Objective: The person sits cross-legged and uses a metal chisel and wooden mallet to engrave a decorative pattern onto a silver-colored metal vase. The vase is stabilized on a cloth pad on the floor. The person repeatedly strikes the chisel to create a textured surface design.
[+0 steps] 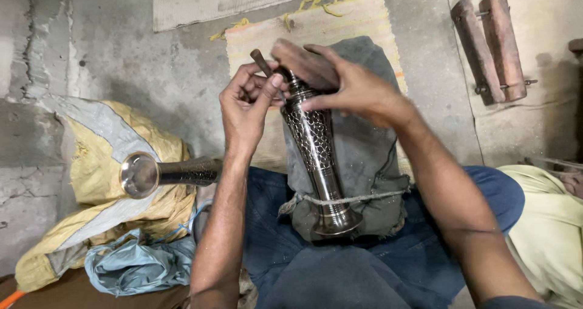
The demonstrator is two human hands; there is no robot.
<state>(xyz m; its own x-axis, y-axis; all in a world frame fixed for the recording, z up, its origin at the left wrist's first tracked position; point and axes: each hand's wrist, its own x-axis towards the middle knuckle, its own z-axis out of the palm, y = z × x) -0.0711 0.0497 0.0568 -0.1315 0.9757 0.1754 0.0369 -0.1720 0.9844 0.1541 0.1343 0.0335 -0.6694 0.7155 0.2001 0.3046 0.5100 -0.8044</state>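
A tall engraved metal vase (316, 151) lies lengthwise on a grey cloth pad (364, 157) tied with cord over my lap, its flared foot toward me. My left hand (246, 102) pinches a thin dark punch tool (262, 61) against the vase's far end. My right hand (346, 81) grips a brown wooden block (302, 61) just above that tool and the vase's top. The vase's far end is hidden under both hands.
A second engraved metal vase (161, 173) rests on a yellow and grey sack (103, 181) at my left, above crumpled blue cloth (136, 263). Two wooden blocks joined by rods (492, 44) lie at the far right. Woven mats (316, 20) cover the concrete floor (139, 60) ahead.
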